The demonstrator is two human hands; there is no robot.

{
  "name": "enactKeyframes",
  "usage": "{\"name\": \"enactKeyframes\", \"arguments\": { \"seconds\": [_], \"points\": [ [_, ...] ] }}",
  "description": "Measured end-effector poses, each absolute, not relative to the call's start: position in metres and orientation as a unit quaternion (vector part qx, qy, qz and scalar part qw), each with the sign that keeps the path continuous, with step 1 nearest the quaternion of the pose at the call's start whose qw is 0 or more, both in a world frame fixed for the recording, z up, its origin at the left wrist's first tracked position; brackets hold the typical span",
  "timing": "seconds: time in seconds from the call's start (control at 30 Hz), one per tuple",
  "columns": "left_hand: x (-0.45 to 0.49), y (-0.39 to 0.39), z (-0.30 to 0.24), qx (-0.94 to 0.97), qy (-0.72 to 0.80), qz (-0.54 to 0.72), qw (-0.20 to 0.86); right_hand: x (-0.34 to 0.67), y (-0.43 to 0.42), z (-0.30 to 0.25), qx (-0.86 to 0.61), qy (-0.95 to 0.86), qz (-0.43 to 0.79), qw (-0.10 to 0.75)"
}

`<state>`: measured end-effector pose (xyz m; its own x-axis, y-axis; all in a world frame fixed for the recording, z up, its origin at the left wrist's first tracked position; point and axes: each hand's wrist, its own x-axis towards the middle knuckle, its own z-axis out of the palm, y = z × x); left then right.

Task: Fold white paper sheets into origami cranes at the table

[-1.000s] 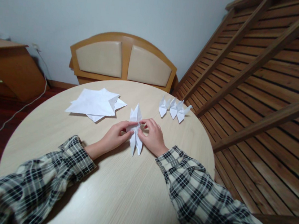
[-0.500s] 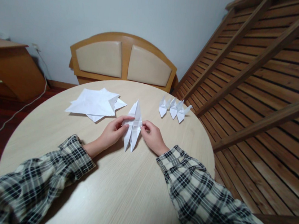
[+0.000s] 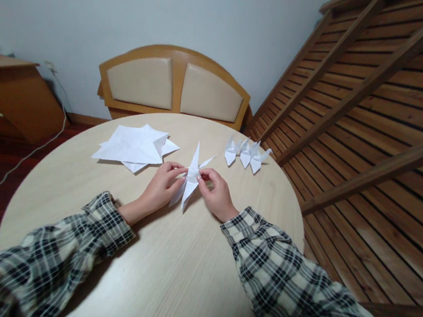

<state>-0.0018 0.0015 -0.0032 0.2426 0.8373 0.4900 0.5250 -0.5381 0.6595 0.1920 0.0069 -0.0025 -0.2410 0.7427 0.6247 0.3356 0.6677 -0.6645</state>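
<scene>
Between my hands, over the middle of the round table, is a folded white origami paper with narrow pointed flaps sticking out up and down. My left hand pinches its left side with thumb and fingers. On the right side, my right hand grips it by the fingertips. Farther back to the right, three small finished paper cranes stand close together. White sheets of paper, overlapping with pointed corners, lie to the left beyond my left hand.
A wooden headboard with two cream panels stands behind the table against the wall. Wooden slats lean along the right side. At the left are a wooden cabinet and a white cable running to the floor.
The origami paper has gone from a flat, slim shape to one with its flaps spread apart, one point now jutting to the upper right. Both hands stay at its sides.
</scene>
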Motion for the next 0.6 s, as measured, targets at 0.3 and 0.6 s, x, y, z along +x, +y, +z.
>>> {"name": "enactKeyframes", "arguments": {
  "seconds": [0.3, 0.6],
  "points": [
    [0.0066, -0.0070, -0.0046, 0.731, 0.406, 0.419, 0.352, 0.1898, -0.0012, 0.0055, -0.324, -0.833, 0.127, 0.430],
    [0.0042, -0.0030, -0.0008, 0.667, 0.450, 0.440, 0.399, 0.1921, 0.0050, -0.0015, -0.347, -0.788, 0.142, 0.488]
  ]
}}
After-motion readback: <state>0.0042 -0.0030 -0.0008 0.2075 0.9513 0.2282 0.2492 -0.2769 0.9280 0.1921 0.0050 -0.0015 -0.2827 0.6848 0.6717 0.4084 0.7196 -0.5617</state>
